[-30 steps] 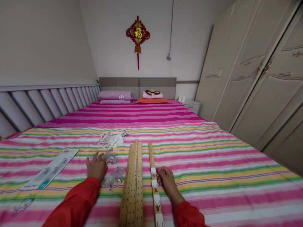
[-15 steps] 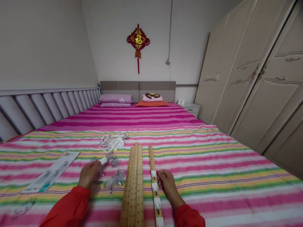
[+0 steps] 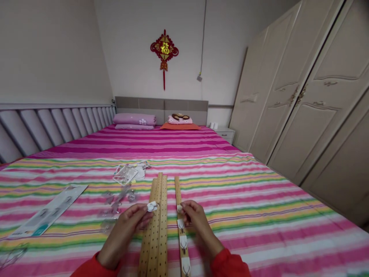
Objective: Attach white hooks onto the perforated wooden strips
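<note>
My left hand (image 3: 131, 223) pinches a small white adhesive hook (image 3: 152, 206) and holds it above the wide wooden pegboard strips (image 3: 157, 227) on the striped bed. My right hand (image 3: 193, 218) rests with curled fingers on a narrow wooden strip (image 3: 180, 223), its fingertips at the topmost of several white hooks stuck along it. A loose pile of clear hooks (image 3: 117, 200) lies just left of my left hand.
Torn clear packaging (image 3: 128, 172) lies beyond the strips. A long printed card (image 3: 47, 211) lies at the left, another clear piece (image 3: 11, 256) at the lower left. Pillows (image 3: 135, 120) sit at the headboard; a wardrobe (image 3: 302, 111) fills the right.
My left hand picked a white hook from the pile at the left and carried it right, over the wide strips. My right hand slid slightly up the narrow strip.
</note>
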Available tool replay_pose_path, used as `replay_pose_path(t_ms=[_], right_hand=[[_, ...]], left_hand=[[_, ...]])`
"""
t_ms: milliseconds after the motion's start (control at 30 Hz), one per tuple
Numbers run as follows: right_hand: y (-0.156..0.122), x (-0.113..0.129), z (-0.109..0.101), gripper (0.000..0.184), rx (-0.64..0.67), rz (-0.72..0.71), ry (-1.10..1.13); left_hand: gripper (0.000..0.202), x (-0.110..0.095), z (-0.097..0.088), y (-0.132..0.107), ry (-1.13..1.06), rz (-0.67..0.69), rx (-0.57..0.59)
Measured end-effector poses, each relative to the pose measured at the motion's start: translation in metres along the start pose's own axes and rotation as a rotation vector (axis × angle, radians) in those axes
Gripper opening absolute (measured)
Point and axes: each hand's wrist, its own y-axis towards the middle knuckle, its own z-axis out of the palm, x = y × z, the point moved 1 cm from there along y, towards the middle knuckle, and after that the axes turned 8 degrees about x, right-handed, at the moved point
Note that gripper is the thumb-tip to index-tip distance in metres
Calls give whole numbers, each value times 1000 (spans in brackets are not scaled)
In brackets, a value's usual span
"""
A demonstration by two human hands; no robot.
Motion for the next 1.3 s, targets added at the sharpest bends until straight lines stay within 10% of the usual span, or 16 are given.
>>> replay_pose_path(t_ms=[367, 600, 800, 1300], right_hand=[[-48, 31, 40, 28, 162, 52, 307], [-50, 27, 33, 31, 49, -49, 202], [-58, 24, 36, 33, -21, -176, 65], [-67, 22, 30, 31, -2, -39, 166]], left_hand=[[32, 29, 48, -13, 274, 291, 162], [45, 45, 60, -13, -78, 70, 161], [19, 50, 67, -15, -323, -99, 193], [21, 49, 60, -21, -230, -135, 190]])
